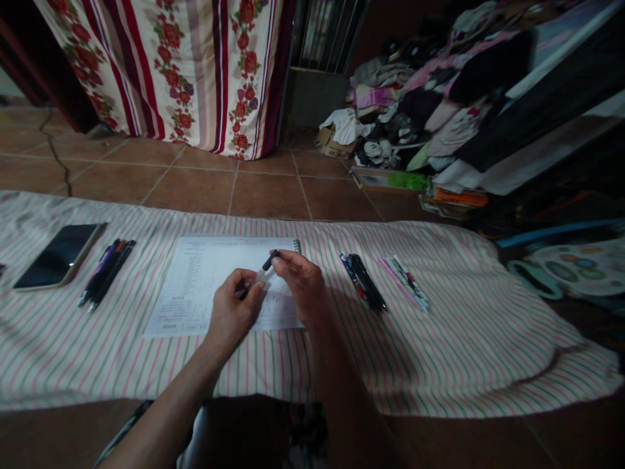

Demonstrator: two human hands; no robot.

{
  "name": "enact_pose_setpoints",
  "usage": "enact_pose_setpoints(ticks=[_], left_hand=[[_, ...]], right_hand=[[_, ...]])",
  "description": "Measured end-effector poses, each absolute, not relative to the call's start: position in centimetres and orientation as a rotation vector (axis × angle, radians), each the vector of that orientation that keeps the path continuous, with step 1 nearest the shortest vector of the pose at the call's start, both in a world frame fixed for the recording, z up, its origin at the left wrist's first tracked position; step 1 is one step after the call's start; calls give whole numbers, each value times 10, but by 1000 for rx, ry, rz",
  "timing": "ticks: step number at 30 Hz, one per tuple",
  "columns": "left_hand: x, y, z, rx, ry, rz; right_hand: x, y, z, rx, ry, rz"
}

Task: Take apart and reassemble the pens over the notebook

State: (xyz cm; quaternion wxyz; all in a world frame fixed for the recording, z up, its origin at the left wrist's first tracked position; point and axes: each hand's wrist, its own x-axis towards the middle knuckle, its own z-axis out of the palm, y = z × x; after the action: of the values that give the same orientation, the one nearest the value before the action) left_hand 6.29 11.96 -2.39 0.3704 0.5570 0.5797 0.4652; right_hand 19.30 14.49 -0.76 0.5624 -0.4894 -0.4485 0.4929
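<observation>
Over a white spiral notebook (188, 286) with printed and written lines, both hands hold one pen (258, 277) with a clear barrel and black ends. My left hand (237, 299) is closed on its lower part. At the upper, black end, the fingers of my right hand (303, 280) pinch the pen. Whether the black part there is a cap or the pen's own grip is too small to tell. The notebook lies on a striped cloth (273, 371), partly hidden by the hands.
Left of the notebook lie a phone (58, 256) and several pens (107, 273). To the right are a bundle of dark pens (364, 282) and a group of lighter pens (404, 283). Beyond the cloth are a floral curtain (195, 71) and piled clothes (415, 111).
</observation>
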Motion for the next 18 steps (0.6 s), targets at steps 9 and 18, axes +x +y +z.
enact_pose_setpoints(ticks=[9, 18], left_hand=[[61, 120, -29, 1453, 1488, 1154], [62, 116, -28, 1545, 1478, 1075]], right_hand=[[196, 145, -6, -1150, -1050, 1147], [204, 150, -2, -1102, -785, 1146]])
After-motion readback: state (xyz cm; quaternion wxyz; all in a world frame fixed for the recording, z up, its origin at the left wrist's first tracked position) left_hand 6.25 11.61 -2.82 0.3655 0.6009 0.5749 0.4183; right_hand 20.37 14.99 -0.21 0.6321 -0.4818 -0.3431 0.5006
